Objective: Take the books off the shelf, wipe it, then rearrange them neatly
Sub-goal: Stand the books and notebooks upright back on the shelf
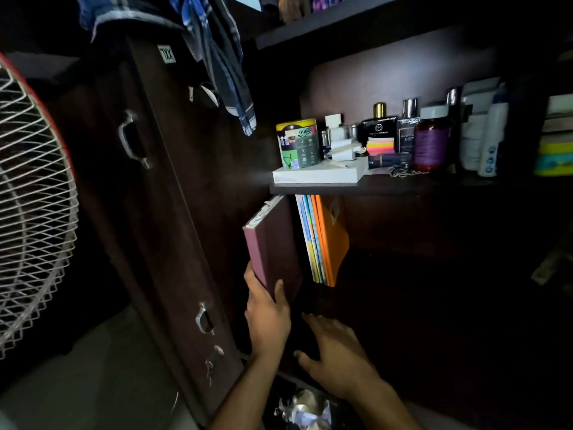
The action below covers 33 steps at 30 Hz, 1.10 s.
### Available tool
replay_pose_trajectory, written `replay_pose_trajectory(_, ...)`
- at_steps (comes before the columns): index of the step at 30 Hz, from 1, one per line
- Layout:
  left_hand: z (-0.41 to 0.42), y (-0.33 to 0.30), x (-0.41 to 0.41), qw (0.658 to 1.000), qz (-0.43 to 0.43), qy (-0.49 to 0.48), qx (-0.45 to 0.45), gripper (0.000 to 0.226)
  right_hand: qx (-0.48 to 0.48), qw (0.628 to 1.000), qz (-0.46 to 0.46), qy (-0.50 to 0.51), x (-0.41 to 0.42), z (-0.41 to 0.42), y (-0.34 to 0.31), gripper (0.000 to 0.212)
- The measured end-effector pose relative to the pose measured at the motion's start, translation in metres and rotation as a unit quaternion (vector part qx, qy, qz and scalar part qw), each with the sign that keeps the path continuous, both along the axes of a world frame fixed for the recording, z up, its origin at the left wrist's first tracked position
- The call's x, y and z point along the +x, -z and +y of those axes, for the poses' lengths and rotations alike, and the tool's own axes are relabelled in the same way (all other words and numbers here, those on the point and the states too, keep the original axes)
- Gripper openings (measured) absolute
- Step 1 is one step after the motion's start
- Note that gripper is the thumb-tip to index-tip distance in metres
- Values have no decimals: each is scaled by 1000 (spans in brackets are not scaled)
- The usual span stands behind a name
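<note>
My left hand [267, 315] grips the lower end of a maroon hardcover book [273, 243], thumb on its right face, and holds it tilted at the left end of the dark lower shelf [387, 274]. Right beside it stand several thin books with blue, yellow and orange covers [322, 240], leaning under the upper shelf board. My right hand [336, 352] hovers with fingers spread and relaxed in front of the lower shelf, below the books, holding nothing. The shelf floor is too dark to make out.
The upper shelf [403, 183] carries a white box, a colourful tin [297, 142], perfume bottles and tubes. A dark cupboard door [161, 212] with metal handles stands at left, a fan grille [34, 197] beyond it. Clothes hang above. Crumpled paper [305, 411] lies below.
</note>
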<state>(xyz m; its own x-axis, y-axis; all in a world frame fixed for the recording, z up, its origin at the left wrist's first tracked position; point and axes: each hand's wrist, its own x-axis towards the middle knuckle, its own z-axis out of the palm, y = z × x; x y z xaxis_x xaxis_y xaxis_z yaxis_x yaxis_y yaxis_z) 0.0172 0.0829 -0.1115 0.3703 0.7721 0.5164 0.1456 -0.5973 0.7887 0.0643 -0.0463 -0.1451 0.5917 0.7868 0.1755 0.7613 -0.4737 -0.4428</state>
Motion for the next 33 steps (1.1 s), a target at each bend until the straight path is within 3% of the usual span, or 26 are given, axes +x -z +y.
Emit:
replay_pose_trajectory(7,7,-6,19,1000,17,17,-5,59,-11,998,-29,51,7,11,-14,59)
replay_pose_trajectory(11,14,-10,42,998,39,41,-16,56,47,998,9,41,27,13,-20,29)
replay_pose_trajectory(14,19,-3,58,995,42,84,-14,57,90,996,-25,3,42,16,-21,20)
replay_pose_trajectory(18,21,5,71,990,55,130,-28,58,193,970,-108,95,68,30,-16,56)
replay_pose_trajectory(22,18,4,71,991,-9,18,134,60,198,972,-50,114,90,40,-15,95)
replay_pose_trajectory(25,28,9,76,970,33,-15,242,60,193,979,8,71,93,41,-13,102)
replay_pose_trajectory(29,26,14,84,954,157,9,257,69,227,971,55,48,94,38,-13,100)
replay_pose_trajectory(33,27,13,88,954,176,63,235,79,231,967,101,38,96,34,-15,103)
